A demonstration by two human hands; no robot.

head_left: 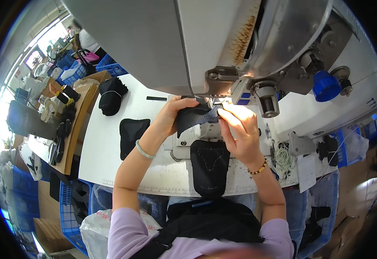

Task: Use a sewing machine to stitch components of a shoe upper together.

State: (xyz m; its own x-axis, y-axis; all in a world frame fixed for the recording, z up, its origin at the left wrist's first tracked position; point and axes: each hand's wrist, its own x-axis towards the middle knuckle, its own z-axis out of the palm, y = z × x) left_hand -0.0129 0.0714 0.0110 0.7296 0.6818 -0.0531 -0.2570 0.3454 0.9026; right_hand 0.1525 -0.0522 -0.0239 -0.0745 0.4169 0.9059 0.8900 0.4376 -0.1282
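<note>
Two grips, left hand [170, 117] and right hand [243, 134], are clamped on one black cloth [189, 122] beneath the machine [132, 39]; the cloth hides some left fingers; glare blurs the stitching area, and the machine's top is cut off; black pads [133, 134] and cord [283, 158] lie on the white bench [97, 157]; blue baskets [110, 65] stand beyond.

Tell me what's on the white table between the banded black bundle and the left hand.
In the head view, a thin black strip lies on the white table between the banded black bundle and the left hand.
</note>
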